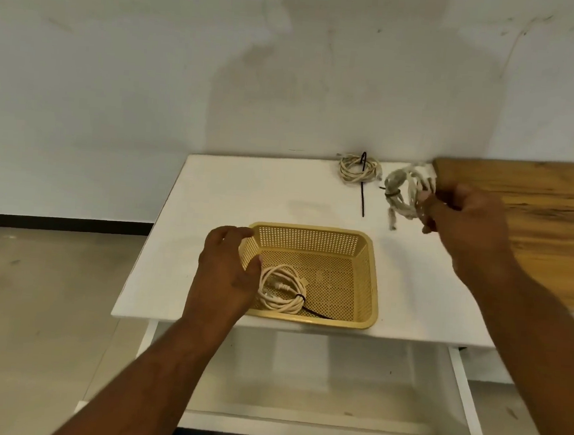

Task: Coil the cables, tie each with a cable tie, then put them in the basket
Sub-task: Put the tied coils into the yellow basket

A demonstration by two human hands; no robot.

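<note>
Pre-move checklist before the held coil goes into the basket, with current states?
1. Grip of right hand on held coil: ok.
2. Wrapped tie on held coil: ok, though blurred.
3. Hold of left hand on basket rim: ok.
4. Free room in basket beside first coil: ok.
5. Tying of back coil: cannot tell; black tie lies across it.

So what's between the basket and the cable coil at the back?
Just a black cable tie, trailing from the coil toward the basket over bare white table, in the head view.
</note>
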